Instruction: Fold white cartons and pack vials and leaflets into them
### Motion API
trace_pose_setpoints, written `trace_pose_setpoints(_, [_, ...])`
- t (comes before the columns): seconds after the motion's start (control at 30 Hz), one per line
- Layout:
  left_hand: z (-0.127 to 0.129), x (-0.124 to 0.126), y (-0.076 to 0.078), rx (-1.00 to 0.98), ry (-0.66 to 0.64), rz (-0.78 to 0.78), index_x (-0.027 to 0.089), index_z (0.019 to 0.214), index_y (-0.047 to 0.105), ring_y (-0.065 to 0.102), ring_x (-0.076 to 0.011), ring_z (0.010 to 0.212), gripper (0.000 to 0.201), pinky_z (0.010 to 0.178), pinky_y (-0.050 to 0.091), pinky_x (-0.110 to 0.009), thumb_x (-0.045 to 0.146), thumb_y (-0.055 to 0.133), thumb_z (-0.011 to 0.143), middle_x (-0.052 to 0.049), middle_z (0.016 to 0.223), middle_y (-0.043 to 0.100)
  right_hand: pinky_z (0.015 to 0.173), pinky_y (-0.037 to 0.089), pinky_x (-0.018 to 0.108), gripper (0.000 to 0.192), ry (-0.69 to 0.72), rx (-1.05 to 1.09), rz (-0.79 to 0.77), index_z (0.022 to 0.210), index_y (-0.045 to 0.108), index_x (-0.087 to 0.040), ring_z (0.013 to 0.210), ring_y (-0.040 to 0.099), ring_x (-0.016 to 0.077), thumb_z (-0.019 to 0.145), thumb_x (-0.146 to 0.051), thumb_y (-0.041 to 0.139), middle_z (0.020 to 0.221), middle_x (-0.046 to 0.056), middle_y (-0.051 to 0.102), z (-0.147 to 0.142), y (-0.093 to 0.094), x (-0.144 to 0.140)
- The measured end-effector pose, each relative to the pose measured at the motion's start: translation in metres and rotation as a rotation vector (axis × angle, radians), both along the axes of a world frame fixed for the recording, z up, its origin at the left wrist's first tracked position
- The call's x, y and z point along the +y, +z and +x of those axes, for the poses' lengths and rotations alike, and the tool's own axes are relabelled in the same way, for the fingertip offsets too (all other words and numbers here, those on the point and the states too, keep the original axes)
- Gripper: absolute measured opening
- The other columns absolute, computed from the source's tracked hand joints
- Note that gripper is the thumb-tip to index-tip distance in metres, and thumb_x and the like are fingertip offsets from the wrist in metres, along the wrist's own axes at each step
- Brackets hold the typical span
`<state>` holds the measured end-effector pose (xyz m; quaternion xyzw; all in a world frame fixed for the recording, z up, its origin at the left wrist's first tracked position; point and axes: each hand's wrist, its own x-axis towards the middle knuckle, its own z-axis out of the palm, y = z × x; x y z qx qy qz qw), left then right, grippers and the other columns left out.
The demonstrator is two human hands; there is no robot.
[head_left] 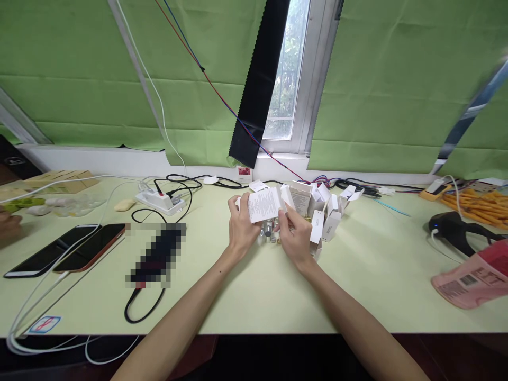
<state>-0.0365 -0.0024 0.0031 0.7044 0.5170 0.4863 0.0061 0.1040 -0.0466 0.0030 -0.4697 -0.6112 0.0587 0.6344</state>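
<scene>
From the head camera, looking forward and down: a person's two bare hands meet over a pale green-yellow table (357, 296), both on one small white box (265, 206) covered in fine printed text. The box is held up above the table, near the middle of the view, its printed face towards the viewer. The left hand (243, 225) has its fingers bent and closed round the box's left end. The right hand (294, 235) is partly closed at the other end, thumb and fingers at the lower right corner.

Below the box, between the hands, small glass bottles (269, 228) show in part; their number is hard to tell. Just to the right and behind stands a cluster of white cartons (333, 218), several with flaps open.

Further left on the table are a white power strip (159, 201) with plugs and cables, two dark phones (55, 251) side by side, and a dark object (159, 256) hidden by pixelation. At the far left edge, another person's hand (8, 225) shows, blurred. On the right lie a pink packet (470, 278), a black device (446, 230) with a blue light, and a heap of orange pieces (472, 206). Behind, green curtains (397, 90) flank a narrow window (286, 74)
</scene>
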Motion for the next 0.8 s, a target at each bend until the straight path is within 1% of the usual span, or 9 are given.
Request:
trace_pose_setpoints(0.13, [-0.0001, 0.0008, -0.0007, -0.002, -0.012, 0.004, 0.023, 0.137, 0.04, 0.063, -0.0251, 0.096, 0.069, 0.069, 0.057, -0.036, 0.02, 0.069, 0.074, -0.015, 0.132, 0.039, 0.063, 0.055, 0.029, 0.036, 0.022, 0.022, 0.007, 0.123, 0.07, -0.016, 0.051, 0.065, 0.0155, 0.101, -0.032, 0.046, 0.066, 0.003, 0.072, 0.0003, 0.002, -0.0004])
trace_pose_setpoints(0.33, [-0.0004, 0.0023, -0.0008, -0.014, -0.057, 0.019, 0.022, 0.137, 0.041, 0.062, -0.0252, 0.098, 0.073, 0.07, 0.058, -0.036, 0.024, 0.073, 0.071, -0.015, 0.131, 0.039, 0.064, 0.054, 0.029, 0.034, 0.008, 0.037, 0.006, 0.113, 0.074, -0.015, 0.052, 0.064, 0.0155, 0.1, -0.032, 0.048, 0.067, 0.003, 0.072, 0.0012, 0.0019, 0.0001])
trace_pose_setpoints(0.6, [-0.0035, 0.0058, -0.0028, 0.001, -0.133, 0.025, 0.023, 0.139, 0.039, 0.06, -0.0256, 0.101, 0.079, 0.074, 0.058, -0.037, 0.023, 0.073, 0.067, -0.013, 0.129, 0.039, 0.065, 0.053, 0.029, 0.034, -0.005, 0.067, -0.031, 0.118, 0.071, -0.017, 0.051, 0.062, 0.0149, 0.101, -0.035, 0.047, 0.062, 0.0, 0.069, 0.0036, 0.002, 0.0007])
trace_pose_setpoints(0.7, [-0.0028, 0.0056, -0.0017, 0.0, -0.144, 0.018, 0.023, 0.139, 0.039, 0.06, -0.0263, 0.104, 0.079, 0.076, 0.059, -0.038, 0.023, 0.072, 0.068, -0.012, 0.128, 0.039, 0.065, 0.053, 0.029, 0.035, 0.001, 0.082, -0.027, 0.119, 0.071, -0.018, 0.05, 0.061, 0.0148, 0.102, -0.036, 0.046, 0.063, 0.0, 0.069, 0.0038, 0.0024, 0.0017])
trace_pose_setpoints(0.8, [-0.001, 0.0045, -0.0002, 0.002, -0.131, 0.004, 0.023, 0.138, 0.039, 0.061, -0.0258, 0.102, 0.077, 0.074, 0.059, -0.037, 0.022, 0.071, 0.068, -0.013, 0.128, 0.039, 0.066, 0.053, 0.03, 0.033, -0.001, 0.089, -0.02, 0.117, 0.071, -0.018, 0.051, 0.062, 0.0149, 0.101, -0.035, 0.047, 0.063, 0.0, 0.068, 0.0039, 0.0019, 0.0031])
